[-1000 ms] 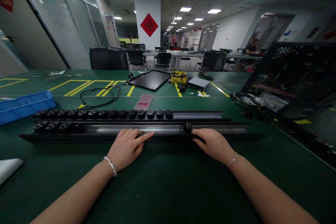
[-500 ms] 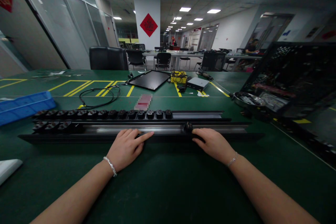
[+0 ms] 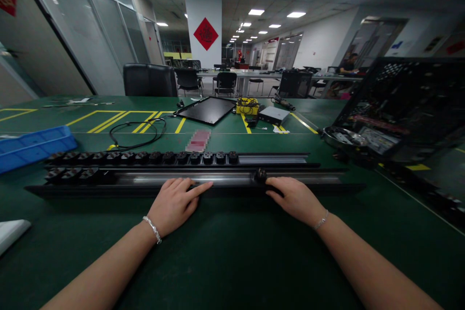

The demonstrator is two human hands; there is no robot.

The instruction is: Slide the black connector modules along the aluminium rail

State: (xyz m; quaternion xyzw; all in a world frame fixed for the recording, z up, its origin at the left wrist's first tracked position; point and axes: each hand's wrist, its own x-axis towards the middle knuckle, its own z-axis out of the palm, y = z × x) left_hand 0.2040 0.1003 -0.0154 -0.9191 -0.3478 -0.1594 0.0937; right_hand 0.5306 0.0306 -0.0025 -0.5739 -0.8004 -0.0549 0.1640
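A long black metal channel (image 3: 225, 188) lies crosswise on the table before me. Its near wall is in my left hand (image 3: 174, 203): the fingers curl over the rim, the index finger stretches right along it, and the thumb is in front. Farther right, my right hand (image 3: 294, 198) has its fingertips against a small black socket module (image 3: 260, 175) sitting in the channel, thumb lower at the wall. Some fingertips are hidden. Several similar socket modules (image 3: 72, 175) fill the channel's left end. Behind it lies a second channel (image 3: 276, 159) with a long row of modules.
A blue plastic bin (image 3: 36, 147) stands at left, a white object (image 3: 12, 235) nearer me. Beyond the channels lie a looped black cable (image 3: 138, 135), a dark panel (image 3: 207, 109), a yellow item (image 3: 247, 106) and a grey box (image 3: 274, 115). An open computer case (image 3: 407, 106) stands right, beside a metal bowl (image 3: 341, 136).
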